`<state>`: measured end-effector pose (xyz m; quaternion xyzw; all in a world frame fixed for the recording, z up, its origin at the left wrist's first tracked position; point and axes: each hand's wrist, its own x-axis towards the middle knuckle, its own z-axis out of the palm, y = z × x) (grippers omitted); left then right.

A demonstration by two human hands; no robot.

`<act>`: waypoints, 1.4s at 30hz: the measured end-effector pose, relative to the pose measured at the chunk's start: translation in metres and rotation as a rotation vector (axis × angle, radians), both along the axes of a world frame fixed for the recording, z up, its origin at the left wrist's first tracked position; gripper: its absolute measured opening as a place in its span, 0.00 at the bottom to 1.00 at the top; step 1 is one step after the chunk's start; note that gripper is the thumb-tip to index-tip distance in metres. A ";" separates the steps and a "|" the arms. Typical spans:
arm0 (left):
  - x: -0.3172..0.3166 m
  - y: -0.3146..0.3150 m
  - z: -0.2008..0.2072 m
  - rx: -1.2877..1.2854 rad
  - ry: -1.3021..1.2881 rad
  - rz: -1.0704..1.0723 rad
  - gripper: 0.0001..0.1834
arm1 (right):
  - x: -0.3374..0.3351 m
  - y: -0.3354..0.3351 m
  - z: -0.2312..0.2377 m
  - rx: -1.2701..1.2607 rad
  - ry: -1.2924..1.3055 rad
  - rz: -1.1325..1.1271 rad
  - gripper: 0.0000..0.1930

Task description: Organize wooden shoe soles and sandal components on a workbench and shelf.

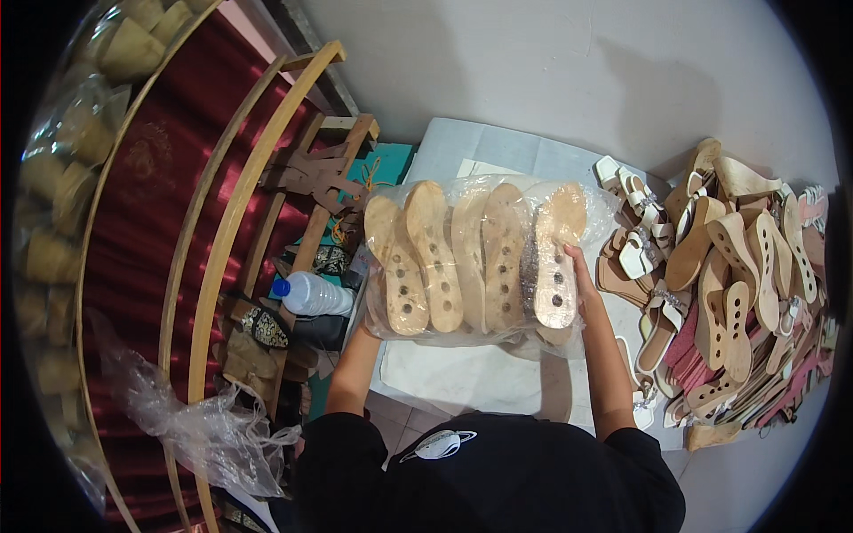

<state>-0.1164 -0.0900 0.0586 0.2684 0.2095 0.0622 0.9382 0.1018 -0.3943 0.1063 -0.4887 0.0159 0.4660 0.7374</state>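
Note:
Between my two hands is a clear plastic bag (475,258) packed with several pale wooden shoe soles (437,253). The soles stand side by side, each with a row of dark round holes. My left hand (371,322) grips the bag's lower left corner, its fingers mostly hidden by the plastic. At the right edge, my right hand (579,274) is closed on the bag, with fingers along the outermost sole. Beneath the bag is a table with a white cover (435,373).
White sandals (653,329) and a heap of wooden wedge soles (711,284) crowd the right side. A wooden rack (233,209) with dark red cloth stands left, near a blue-capped bottle (315,293). Crumpled plastic (222,435) hangs at lower left. A grey wall (551,71) rises behind.

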 end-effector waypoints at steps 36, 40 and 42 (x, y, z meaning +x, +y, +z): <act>-0.317 -0.318 0.120 -0.032 -0.496 0.899 0.28 | -0.169 -0.027 0.124 0.188 -0.073 0.752 0.34; -0.338 -0.365 0.137 0.103 -0.513 0.996 0.28 | -0.195 -0.034 0.143 0.199 -0.204 0.823 0.35; -0.355 -0.391 0.139 0.178 -0.474 1.060 0.28 | -0.205 -0.038 0.150 0.179 -0.287 0.905 0.35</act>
